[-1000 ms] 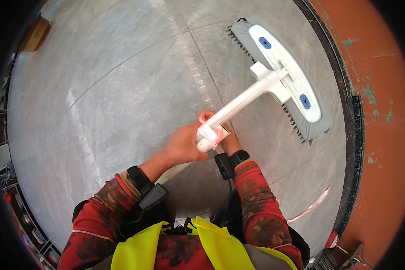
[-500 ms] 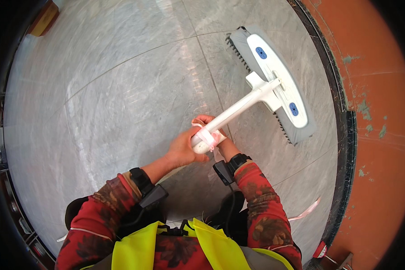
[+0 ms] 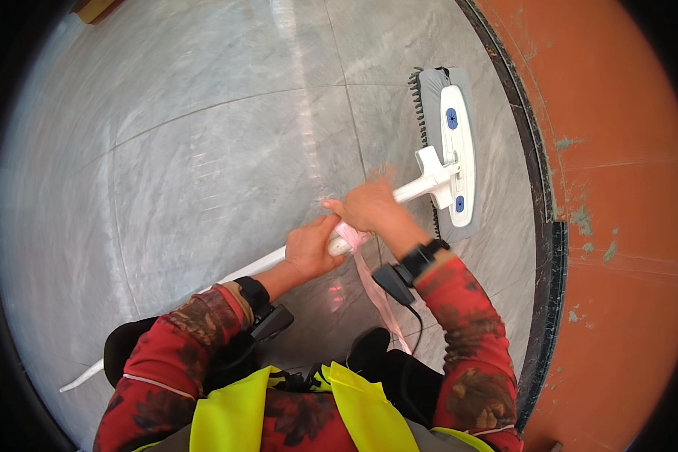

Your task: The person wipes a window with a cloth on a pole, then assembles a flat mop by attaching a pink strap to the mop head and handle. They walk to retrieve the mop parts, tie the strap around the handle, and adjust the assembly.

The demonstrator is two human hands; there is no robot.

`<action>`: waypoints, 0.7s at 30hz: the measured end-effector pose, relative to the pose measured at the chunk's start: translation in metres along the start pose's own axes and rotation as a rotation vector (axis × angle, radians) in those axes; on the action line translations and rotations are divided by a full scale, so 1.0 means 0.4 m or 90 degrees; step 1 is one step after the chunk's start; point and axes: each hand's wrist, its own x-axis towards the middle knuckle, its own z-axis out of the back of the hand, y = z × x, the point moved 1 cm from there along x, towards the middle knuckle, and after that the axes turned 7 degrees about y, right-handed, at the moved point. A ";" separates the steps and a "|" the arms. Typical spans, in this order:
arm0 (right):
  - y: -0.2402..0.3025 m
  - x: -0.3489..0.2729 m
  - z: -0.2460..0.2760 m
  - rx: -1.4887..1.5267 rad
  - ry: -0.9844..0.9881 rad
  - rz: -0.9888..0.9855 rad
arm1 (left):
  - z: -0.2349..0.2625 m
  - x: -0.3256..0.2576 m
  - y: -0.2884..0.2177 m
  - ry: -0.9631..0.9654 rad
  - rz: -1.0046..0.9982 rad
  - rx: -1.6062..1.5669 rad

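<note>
A flat mop with a white head [image 3: 465, 173] and grey pad lies on the floor at the right; its short white handle [image 3: 408, 190] runs back to my hands. Pink strip [image 3: 352, 236] is wound round the handle near its rounded end, and a loose tail [image 3: 380, 297] hangs toward my feet. Closed round the white pole beside the wrapping is my left hand [image 3: 314, 247]. My right hand [image 3: 369, 207] lies curled over the handle just above the strip, its far fingers blurred. From my left hand a long white pole [image 3: 256, 265] slants down to the left, passing behind my forearm.
Grey tiled floor [image 3: 226, 173] surrounds the mop. A dark edging strip [image 3: 539, 279] separates it from a worn orange surface [image 3: 618, 188] on the right. Part of a brown box-like object [image 3: 96, 9] shows at the upper left. Dark devices with cables sit on both my wrists.
The mop head has turned more upright and shifted slightly down and left. My right hand has come from under the handle to over it. The long pole and hanging pink tail are now visible.
</note>
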 end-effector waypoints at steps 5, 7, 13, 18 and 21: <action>-0.015 0.086 -0.033 0.207 0.117 0.021 | -0.003 -0.002 -0.005 0.003 0.026 0.007; -0.017 0.085 -0.037 0.442 0.066 0.049 | 0.003 -0.003 -0.010 -0.032 0.012 0.007; 0.097 0.030 -0.035 1.164 -0.105 0.042 | 0.019 0.009 -0.017 0.083 0.075 0.016; 0.182 -0.056 -0.005 1.241 -0.329 0.100 | 0.025 0.020 -0.034 0.111 0.143 -0.009; 0.236 -0.092 -0.025 1.165 -0.374 0.101 | 0.010 0.022 -0.007 0.028 0.093 -0.098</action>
